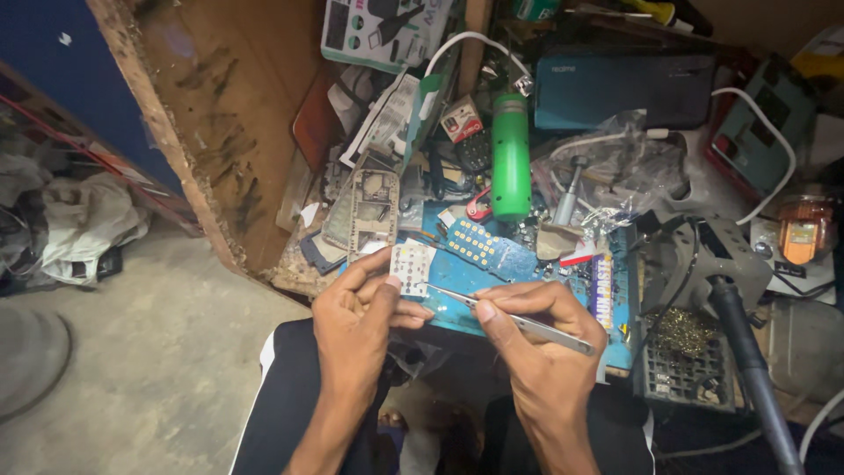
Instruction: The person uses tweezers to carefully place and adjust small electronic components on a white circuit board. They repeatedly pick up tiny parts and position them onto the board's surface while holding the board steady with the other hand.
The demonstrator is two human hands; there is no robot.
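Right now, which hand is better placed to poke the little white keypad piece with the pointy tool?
Probably the right hand: it pinches the metal tweezers, whose tip points at the white keypad piece. The left hand is busy holding that piece.

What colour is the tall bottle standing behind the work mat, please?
The bottle is bright green, clearest in the head view.

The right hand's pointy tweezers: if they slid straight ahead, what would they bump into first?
Probably the small white keypad sheet pinched in the left hand. The tweezers in the right hand point left at it, tip almost touching, though depth is unclear.
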